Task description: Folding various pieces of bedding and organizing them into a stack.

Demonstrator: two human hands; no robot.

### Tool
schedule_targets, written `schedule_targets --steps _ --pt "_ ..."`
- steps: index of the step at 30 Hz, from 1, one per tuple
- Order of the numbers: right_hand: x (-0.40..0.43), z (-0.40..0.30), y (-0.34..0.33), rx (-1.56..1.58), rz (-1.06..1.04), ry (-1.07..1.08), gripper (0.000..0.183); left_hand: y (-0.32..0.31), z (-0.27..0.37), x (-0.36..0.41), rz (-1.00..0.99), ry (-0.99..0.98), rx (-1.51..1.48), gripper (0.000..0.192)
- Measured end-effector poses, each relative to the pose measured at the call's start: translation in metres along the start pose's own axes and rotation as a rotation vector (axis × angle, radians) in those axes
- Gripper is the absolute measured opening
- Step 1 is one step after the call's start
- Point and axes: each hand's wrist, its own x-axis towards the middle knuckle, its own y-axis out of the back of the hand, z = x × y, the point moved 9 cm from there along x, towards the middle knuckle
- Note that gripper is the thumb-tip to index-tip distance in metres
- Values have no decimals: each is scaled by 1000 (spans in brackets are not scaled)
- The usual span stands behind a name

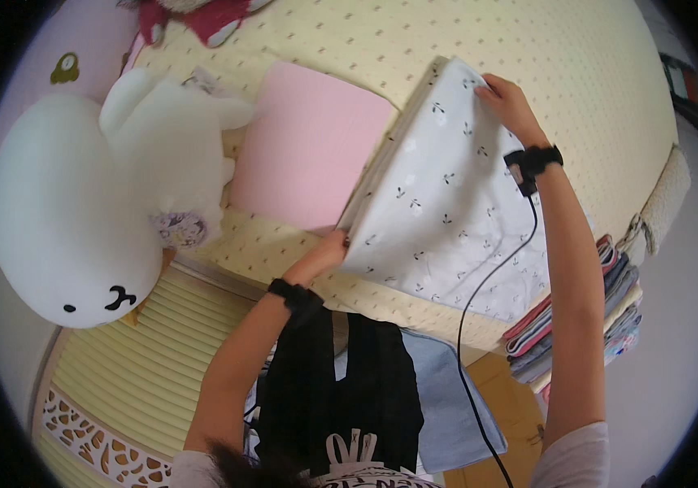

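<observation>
A folded white cloth [446, 189] with a dark sprig print lies slanted across a cream patterned bed sheet [593, 104]. My left hand [326, 251] grips its lower left corner, and the fingers are partly hidden behind the fold. At the cloth's upper right edge, my right hand [507, 105] pinches the fabric between thumb and fingers. Several layers show along the left folded edge, which lifts slightly. Just left of it, a flat folded pink cloth [312, 146] rests on the sheet, close to my left hand.
A large white plush toy [74, 207] fills the left side. Another plush toy [193, 18] in red sits at the top. Folded clothes [611, 323] are stacked at the right. A black cable [464, 317] hangs from my right wrist. Below the bed's edge lies a blue cloth [446, 396].
</observation>
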Motion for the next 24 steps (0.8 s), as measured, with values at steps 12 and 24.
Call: schedule_targets --steps 12,24 --pt "-25 42 25 -11 84 8 34 9 15 -22 -88 -87 -78 35" --pt "-242 301 130 -452 -37 -554 33 18 -1 -57 47 112 -125 42"
